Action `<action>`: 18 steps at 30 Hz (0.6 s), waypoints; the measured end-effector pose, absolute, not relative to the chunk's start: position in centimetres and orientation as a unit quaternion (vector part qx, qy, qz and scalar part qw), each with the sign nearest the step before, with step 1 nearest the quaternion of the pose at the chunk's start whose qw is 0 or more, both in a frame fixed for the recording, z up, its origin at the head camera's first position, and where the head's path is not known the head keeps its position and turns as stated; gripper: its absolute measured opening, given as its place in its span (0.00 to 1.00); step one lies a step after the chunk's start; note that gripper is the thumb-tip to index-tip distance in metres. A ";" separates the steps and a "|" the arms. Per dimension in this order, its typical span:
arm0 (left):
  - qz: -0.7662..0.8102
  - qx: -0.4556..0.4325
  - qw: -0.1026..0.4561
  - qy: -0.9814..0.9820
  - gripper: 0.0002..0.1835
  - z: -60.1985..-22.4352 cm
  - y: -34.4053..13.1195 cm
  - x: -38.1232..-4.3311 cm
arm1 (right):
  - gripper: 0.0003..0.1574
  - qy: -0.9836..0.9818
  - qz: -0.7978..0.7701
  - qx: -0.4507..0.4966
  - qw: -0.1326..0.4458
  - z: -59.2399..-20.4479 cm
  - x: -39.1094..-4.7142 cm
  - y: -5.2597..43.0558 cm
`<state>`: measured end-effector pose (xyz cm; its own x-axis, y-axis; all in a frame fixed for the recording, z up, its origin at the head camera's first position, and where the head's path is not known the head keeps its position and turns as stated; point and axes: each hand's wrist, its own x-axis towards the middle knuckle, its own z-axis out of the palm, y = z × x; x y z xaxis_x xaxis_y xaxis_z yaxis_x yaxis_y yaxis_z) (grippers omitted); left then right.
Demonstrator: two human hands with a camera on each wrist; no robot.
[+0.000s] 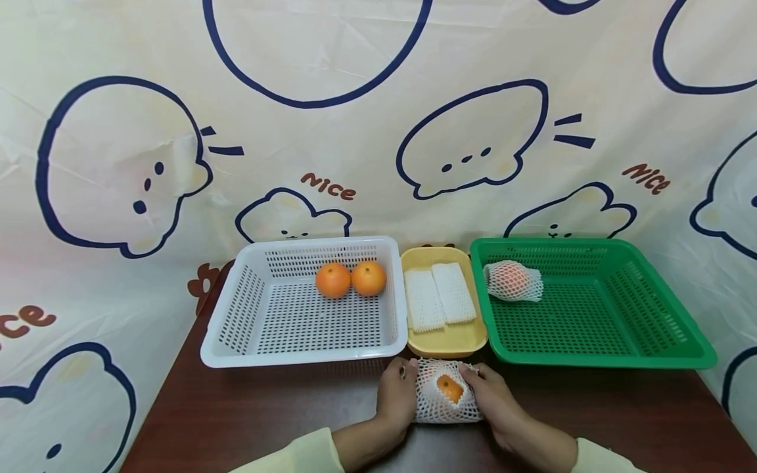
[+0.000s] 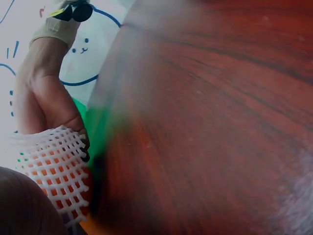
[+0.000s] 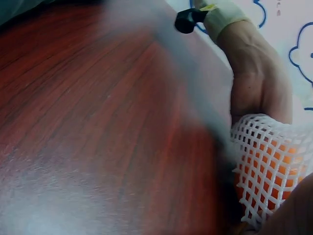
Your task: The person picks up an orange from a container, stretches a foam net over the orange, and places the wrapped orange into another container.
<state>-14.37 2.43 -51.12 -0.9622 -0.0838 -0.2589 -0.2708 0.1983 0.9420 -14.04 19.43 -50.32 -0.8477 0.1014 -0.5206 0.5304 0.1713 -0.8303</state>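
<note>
Sitting at the left of the tabletop point(image 1: 266, 407), a white basket point(image 1: 296, 322) holds a left orange point(image 1: 334, 280) and a right orange point(image 1: 369, 278), side by side at its right end. Next, nearer the viewer, comes the left hand point(image 1: 397, 396), its fingers gripping the left side of a netted orange point(image 1: 449, 389). This fruit lies between the hands at the front, bare skin showing through a gap in its white foam net point(image 1: 437, 412). Just behind it, a yellow tray point(image 1: 446, 341) carries two flat foam sleeves, one point(image 1: 424, 300) beside the other point(image 1: 454, 293). The right hand point(image 1: 493, 402) grips the fruit's right side, thumb on top. Farthest right, a green basket point(image 1: 579, 322) holds a wrapped fruit point(image 1: 508, 281) against its left wall.

Only the wrist views show a small black device at each cuff: on the right arm in the left wrist view point(image 2: 81, 11), on the left arm in the right wrist view point(image 3: 186, 21). Only the head view shows the tray's contents.

The tabletop is dark reddish-brown with streaked grain and a glossy sheen. Behind hangs a pale backdrop point(image 1: 367, 144) with navy cartoon outlines and the word "Nice".
</note>
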 end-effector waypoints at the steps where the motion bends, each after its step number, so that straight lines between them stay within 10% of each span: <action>1: 0.608 -0.112 0.070 0.783 0.14 -51.3 2.4 -14.3 | 0.22 0.751 -0.600 0.209 0.178 -50.4 -14.0 19.3; 18: 0.599 -0.056 0.086 0.794 0.13 -51.5 2.5 -13.6 | 0.25 0.767 -0.598 0.199 0.122 -50.8 -13.4 18.1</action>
<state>-13.63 2.47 -51.46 -0.9787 0.0142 -0.2046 -0.1928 0.2758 0.9417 -13.36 18.11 -50.82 -0.8911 0.1582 -0.4253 0.4511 0.2059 -0.8684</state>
